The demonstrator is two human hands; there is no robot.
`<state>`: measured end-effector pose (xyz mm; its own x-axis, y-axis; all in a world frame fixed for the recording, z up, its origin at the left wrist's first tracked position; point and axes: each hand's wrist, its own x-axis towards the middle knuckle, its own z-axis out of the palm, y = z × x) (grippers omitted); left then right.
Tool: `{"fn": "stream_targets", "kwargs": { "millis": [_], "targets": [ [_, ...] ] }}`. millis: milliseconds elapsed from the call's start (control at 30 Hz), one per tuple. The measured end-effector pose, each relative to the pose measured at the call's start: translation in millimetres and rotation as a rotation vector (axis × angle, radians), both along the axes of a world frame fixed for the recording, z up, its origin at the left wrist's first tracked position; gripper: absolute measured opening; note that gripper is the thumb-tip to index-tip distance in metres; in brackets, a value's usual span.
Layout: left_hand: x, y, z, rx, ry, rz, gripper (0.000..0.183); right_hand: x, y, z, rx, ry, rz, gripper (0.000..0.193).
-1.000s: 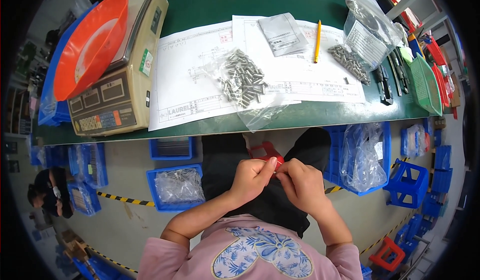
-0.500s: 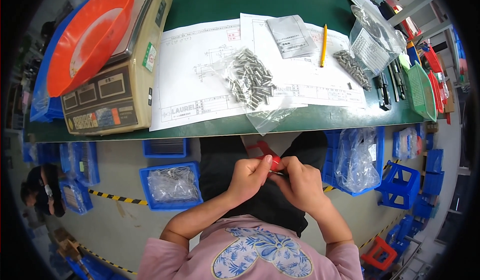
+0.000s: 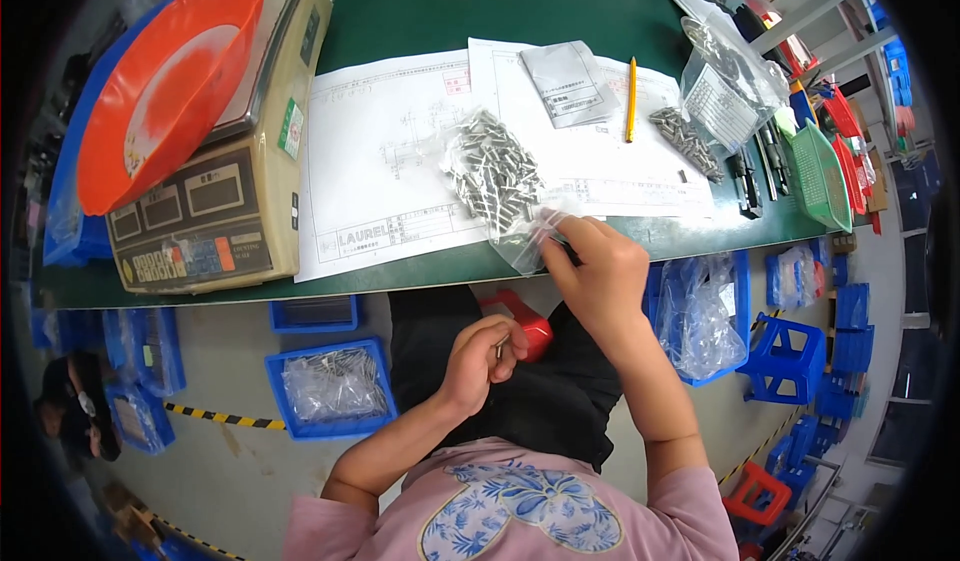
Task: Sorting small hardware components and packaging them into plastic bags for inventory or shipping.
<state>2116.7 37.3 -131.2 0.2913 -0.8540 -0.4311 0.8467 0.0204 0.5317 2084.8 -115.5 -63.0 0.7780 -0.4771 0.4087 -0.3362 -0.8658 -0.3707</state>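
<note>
Touched bag of metal pins (image 3: pixel 492 173) with right hand (image 3: pixel 605 273)

Found bag lying on paper drawings (image 3: pixel 370 111) near front edge of green surface (image 3: pixel 410 6), between beige scale (image 3: pixel 283 186) and yellow pencil (image 3: pixel 631 101). Rested right fingers (image 3: pixel 575 228) at near plastic end of bag; could not tell whether gripping or parted. Held small metal part (image 3: pixel 500 347) in curled, closed fingers of left hand (image 3: pixel 475 368), near red object (image 3: pixel 532 329). Noted more pins (image 3: pixel 685 143) right of pencil.

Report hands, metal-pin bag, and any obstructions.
Right hand at near end of clear plastic bag of metal pins. Left hand curled around small metal piece. Bag mostly on printed drawings; only right hand overlaps it.
</note>
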Motion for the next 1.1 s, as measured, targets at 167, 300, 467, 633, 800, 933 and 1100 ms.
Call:
{"fn": "stream_targets", "kwargs": {
  "millis": [167,300,467,633,800,933,1100],
  "targets": [
    [-0.6,6.2,-7.2,0.015,0.023,-0.006,0.020,12.8,3.7,-3.2,-0.032,0.009,-0.070,0.010],
    [2.2,2.8,0.8,0.032,-0.067,-0.037,0.016,8.2,1.9,-4.2,-0.030,-0.029,-0.071,0.010],
    [-1.5,-9.6,25.0,-0.001,-0.147,-0.026,0.017,-39.3,11.3,7.9,0.204,-0.068,0.128,0.016],
    [-12.3,-20.0,28.1,-0.066,-0.305,-0.119,0.014,-79.5,21.0,-0.8,0.125,-0.123,0.239,0.019],
    [-16.1,-22.8,25.9,-0.045,-0.204,-0.210,0.014,-97.8,18.0,-5.3,0.033,-0.151,0.202,0.018],
    [-15.9,-27.1,24.0,-0.003,-0.080,-0.185,0.013,-105.7,15.7,2.8,0.266,-0.044,0.097,0.028],
    [-19.4,-37.4,34.8,-0.004,0.010,-0.115,0.015,-119.5,7.0,-1.2,0.255,-0.083,0.070,0.022]
  ]
}}
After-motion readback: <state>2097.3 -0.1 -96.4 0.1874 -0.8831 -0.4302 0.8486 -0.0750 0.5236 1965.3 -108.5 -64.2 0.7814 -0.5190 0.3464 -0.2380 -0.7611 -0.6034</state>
